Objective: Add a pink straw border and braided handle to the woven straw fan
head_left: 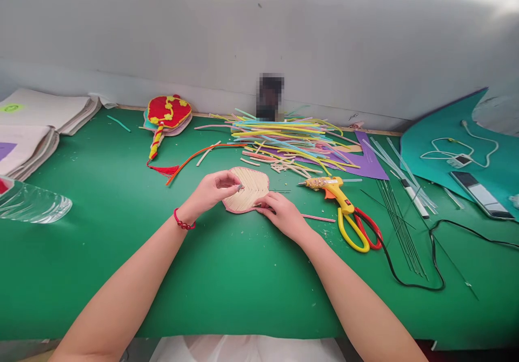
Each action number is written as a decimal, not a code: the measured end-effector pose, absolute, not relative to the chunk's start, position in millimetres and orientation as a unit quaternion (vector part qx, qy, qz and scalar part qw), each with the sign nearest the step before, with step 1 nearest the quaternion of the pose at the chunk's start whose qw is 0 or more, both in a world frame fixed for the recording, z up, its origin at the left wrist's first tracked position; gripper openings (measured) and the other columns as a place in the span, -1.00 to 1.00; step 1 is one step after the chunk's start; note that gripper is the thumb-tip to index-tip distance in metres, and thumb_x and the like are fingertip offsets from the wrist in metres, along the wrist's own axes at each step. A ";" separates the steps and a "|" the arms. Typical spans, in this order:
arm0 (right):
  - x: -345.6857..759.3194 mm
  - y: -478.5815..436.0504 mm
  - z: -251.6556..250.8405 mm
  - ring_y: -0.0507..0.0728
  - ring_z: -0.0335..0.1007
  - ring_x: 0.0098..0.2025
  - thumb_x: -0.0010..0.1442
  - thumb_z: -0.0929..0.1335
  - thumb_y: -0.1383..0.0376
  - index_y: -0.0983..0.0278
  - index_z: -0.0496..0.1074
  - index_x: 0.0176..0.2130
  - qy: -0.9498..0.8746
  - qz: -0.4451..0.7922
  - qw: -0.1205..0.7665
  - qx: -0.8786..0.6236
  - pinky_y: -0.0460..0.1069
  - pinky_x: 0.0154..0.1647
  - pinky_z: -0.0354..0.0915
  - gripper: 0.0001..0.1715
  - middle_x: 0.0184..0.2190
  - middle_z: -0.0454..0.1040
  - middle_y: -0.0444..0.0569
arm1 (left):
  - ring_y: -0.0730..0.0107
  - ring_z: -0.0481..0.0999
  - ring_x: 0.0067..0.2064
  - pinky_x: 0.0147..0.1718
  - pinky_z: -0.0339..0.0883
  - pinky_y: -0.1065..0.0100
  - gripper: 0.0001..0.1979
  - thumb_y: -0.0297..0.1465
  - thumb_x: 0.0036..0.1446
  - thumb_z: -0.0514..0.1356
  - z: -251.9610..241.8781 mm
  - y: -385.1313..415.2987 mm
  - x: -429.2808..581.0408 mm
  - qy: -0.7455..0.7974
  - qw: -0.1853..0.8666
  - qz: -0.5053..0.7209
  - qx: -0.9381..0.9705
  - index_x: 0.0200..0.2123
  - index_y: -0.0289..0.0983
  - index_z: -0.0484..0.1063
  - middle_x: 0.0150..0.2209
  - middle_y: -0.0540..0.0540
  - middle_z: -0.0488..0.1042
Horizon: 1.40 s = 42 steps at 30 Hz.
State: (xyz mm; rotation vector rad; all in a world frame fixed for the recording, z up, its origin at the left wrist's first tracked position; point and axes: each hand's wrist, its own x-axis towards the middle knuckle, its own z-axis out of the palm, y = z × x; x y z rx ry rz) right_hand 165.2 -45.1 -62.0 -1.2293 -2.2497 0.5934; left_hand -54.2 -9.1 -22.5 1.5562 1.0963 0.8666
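Observation:
A cream fan-shaped panel (253, 181) with a pink edge and slanting strips lies on the green table in front of me. My left hand (214, 190) is over its left part, thumb and fingertips pinched together; whatever is between them is too small to make out. At the lower right edge of the panel, my right hand (279, 214) grips the rim between thumb and fingers. Thin dark wires (281, 191) stick out to the right of the panel, just above my right hand. A pink pipe cleaner (319, 218) lies beside that hand.
A yellow glue gun (330, 186) and scissors (353, 236) lie to the right, with a black cord (417, 285) trailing. Behind are piled colored pipe cleaners (284, 135). A red fan (168, 111), papers (30, 140) and a clear container (36, 202) are left; green wires (399, 221) and a phone (480, 193) right.

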 end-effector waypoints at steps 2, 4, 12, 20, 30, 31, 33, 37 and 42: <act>166.2 -44.8 -62.8 0.10 0.36 -0.20 0.21 0.31 0.35 0.20 0.42 -0.18 -0.826 0.225 0.257 -0.448 -0.01 -0.20 0.32 -0.85 -0.24 0.46 -0.03 | 0.29 0.49 -0.22 -0.17 0.34 0.28 -0.77 -0.24 -0.03 0.23 -21.9 -8.9 -54.6 0.453 0.502 0.362 0.641 -0.38 -0.29 0.38 -0.29 -0.12 0.50; 167.3 -44.4 -64.2 0.09 0.37 -0.21 0.21 0.30 0.35 0.19 0.41 -0.16 -0.822 0.239 0.265 -0.445 -0.02 -0.20 0.33 -0.82 -0.26 0.46 -0.04 | 0.29 0.50 -0.21 -0.17 0.34 0.26 -0.79 -0.25 -0.01 0.21 -22.4 -8.2 -55.2 0.450 0.505 0.362 0.642 -0.38 -0.28 0.35 -0.30 -0.11 0.49; 179.9 -41.1 -54.9 0.09 0.39 -0.24 0.22 0.30 0.29 0.21 0.44 -0.20 -0.787 0.203 0.314 -0.490 -0.01 -0.19 0.33 -0.85 -0.27 0.41 -0.03 | 0.34 0.49 -0.25 -0.30 0.32 0.36 -0.82 -0.29 0.02 0.16 -28.6 -5.0 -55.8 0.437 0.514 0.369 0.640 -0.41 -0.26 0.24 -0.37 -0.03 0.41; 260.9 -40.3 -38.0 0.22 0.35 -0.15 0.15 0.29 0.16 0.25 0.44 -0.13 -0.630 -0.002 0.225 -0.743 0.09 -0.15 0.27 -0.68 -0.19 0.39 0.09 | 0.41 0.36 -0.36 -0.32 0.26 0.38 -0.76 -0.21 0.05 0.16 -25.9 -7.6 -55.7 0.478 0.405 0.328 0.707 -0.48 -0.26 0.29 -0.44 0.00 0.38; 313.9 -48.7 -44.6 0.23 0.41 -0.25 0.15 0.25 0.10 0.32 0.43 -0.19 -0.527 0.048 0.073 -0.845 0.00 -0.37 0.20 -0.61 -0.26 0.49 0.13 | 0.42 0.36 -0.37 -0.35 0.23 0.40 -0.82 -0.26 0.06 0.15 -20.0 -2.2 -70.1 0.522 0.349 0.370 0.685 -0.44 -0.24 0.32 -0.45 0.02 0.38; 314.9 -48.6 -45.1 0.23 0.41 -0.24 0.16 0.24 0.10 0.33 0.43 -0.18 -0.530 0.036 0.083 -0.843 0.00 -0.36 0.20 -0.60 -0.24 0.49 0.14 | 0.42 0.35 -0.38 -0.35 0.23 0.40 -0.82 -0.26 0.06 0.15 -20.6 -2.2 -69.8 0.524 0.342 0.371 0.686 -0.45 -0.24 0.32 -0.45 0.02 0.37; 318.4 -46.2 -46.5 0.23 0.41 -0.22 0.18 0.22 0.10 0.36 0.42 -0.15 -0.533 0.016 0.098 -0.840 0.00 -0.34 0.21 -0.57 -0.21 0.48 0.16 | 0.42 0.34 -0.39 -0.35 0.23 0.39 -0.82 -0.26 0.05 0.16 -22.2 -2.4 -68.9 0.533 0.329 0.376 0.683 -0.47 -0.24 0.31 -0.46 0.03 0.37; 329.7 -35.3 -51.3 0.26 0.41 -0.19 0.20 0.20 0.14 0.39 0.41 -0.12 -0.524 0.010 0.091 -0.847 0.02 -0.31 0.21 -0.57 -0.19 0.47 0.20 | 0.40 0.37 -0.37 -0.31 0.24 0.38 -0.82 -0.25 0.05 0.17 -25.8 -3.9 -70.1 0.548 0.316 0.388 0.670 -0.45 -0.25 0.36 -0.45 0.01 0.41; 330.0 -32.4 -46.6 0.28 0.40 -0.18 0.18 0.24 0.15 0.39 0.41 -0.09 -0.489 0.007 0.070 -0.869 0.05 -0.31 0.22 -0.57 -0.13 0.41 0.24 | 0.35 0.40 -0.32 -0.27 0.24 0.35 -0.83 -0.28 0.10 0.15 -36.8 -9.4 -78.7 0.541 0.262 0.361 0.713 -0.42 -0.24 0.43 -0.38 -0.03 0.44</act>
